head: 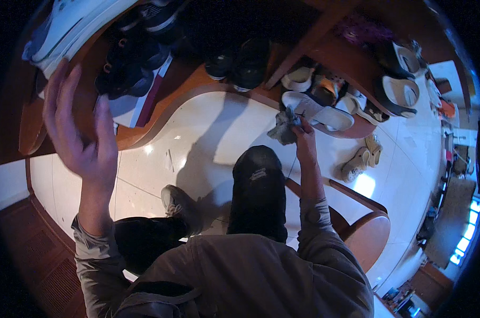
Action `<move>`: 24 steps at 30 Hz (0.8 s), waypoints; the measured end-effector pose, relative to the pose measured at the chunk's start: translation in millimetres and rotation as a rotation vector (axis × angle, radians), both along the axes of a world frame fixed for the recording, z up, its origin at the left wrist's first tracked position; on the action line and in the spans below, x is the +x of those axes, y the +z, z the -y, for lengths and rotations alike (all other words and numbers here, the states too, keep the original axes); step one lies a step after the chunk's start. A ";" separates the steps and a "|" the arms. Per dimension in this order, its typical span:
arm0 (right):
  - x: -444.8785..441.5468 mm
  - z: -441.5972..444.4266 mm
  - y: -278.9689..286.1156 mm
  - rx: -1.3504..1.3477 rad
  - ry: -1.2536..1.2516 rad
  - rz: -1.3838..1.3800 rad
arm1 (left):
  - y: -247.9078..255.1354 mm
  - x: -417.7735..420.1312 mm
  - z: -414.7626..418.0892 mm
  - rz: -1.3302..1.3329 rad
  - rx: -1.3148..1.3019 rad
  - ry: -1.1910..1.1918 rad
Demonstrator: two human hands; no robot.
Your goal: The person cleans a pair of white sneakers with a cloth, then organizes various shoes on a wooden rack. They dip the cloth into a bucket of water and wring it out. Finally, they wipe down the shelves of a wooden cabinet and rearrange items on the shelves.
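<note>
My left hand (79, 131) is raised at the left with its fingers apart, near a pale shoe (69, 35) on the wooden shoe rack; whether a fingertip touches the shoe, I cannot tell. Behind that hand, black shoes (124, 75) rest on a white and dark red box (144, 101). A crumpled grey cloth (283, 126) is pinched in my right hand (303, 130), beside a pair of light slides (317, 111) at the rack's lower shelf. More dark shoes (244, 69) stand in the shadowed middle of the rack.
Several sandals and clogs (399, 91) fill the rack's right side. Beige clogs (357, 163) lie on the tiled floor. A wooden stool or chair (369, 238) is close to my right arm. My foot in a laced shoe (174, 200) is on the floor, and louvered wood panels (45, 258) are at the lower left.
</note>
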State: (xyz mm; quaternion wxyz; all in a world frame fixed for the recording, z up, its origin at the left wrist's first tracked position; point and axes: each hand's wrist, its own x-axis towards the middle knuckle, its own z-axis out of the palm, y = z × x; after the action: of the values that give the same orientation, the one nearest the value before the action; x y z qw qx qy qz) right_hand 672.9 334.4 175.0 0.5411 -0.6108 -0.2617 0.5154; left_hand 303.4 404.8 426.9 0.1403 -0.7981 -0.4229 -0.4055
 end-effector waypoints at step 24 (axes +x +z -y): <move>17.4 25.5 -15.2 -0.011 0.011 0.323 | -34.6 278.8 -98.6 0.093 -0.565 0.114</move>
State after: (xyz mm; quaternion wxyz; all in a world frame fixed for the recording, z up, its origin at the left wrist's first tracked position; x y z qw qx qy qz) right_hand 690.3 308.9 159.8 0.4861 -0.6871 -0.3458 0.4148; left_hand 582.2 503.5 392.3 -0.0847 -0.7611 -0.5692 -0.2994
